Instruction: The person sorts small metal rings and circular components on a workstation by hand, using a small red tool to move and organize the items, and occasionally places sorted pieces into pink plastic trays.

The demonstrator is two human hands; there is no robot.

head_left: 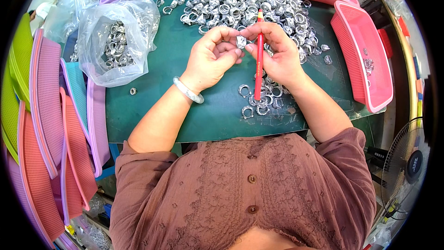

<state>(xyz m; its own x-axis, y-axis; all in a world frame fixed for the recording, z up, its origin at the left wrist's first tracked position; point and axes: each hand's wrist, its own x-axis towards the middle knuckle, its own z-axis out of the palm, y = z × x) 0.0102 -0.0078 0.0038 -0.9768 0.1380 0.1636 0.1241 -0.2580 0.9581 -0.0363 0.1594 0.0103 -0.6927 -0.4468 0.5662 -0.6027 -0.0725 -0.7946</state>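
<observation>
In the head view, a silver-coloured ring [241,42] is held just in front of the ring pile [245,0]. A broad, bright, angular face is presented by the ring; the band is mostly covered by the fingers, and fine surface detail is too small to be read. The ring is gripped between the fingertips of the left hand [208,60] and the right hand [280,58], both closed to a narrow pinch. A red pencil [259,69] is also held in the right hand, with its pointed end directed toward the ring pile. A pale bracelet [186,92] is worn on the left wrist.

The ring pile is supported by a green table [203,120]. A small ring group [269,98] is located on the near side of the ring pile. To the left of the ring pile, a clear plastic bag [95,71] is partly filled with similar rings. To its right, a pink basket [349,34] is placed, in which a few rings are contained.
</observation>
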